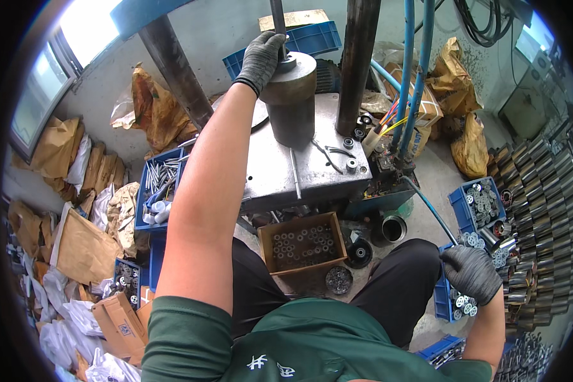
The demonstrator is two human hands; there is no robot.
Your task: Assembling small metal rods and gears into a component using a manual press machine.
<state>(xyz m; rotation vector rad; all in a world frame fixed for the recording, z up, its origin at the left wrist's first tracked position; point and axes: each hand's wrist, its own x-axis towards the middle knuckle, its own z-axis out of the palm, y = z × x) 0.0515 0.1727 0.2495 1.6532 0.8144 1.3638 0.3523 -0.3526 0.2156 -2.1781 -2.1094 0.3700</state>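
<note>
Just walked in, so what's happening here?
A seated person in gray gloves is working at a metal table. The left hand is up by the rod, on top of a thick cylinder standing on the table; its exact grip is hidden. The right hand holds the end of a lever. A box of small parts sits below.

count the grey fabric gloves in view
2: one grey fabric glove on the left hand, by the dark metal rod; another on the right hand, at the slim blue lever. Clutter may hide more.
</note>
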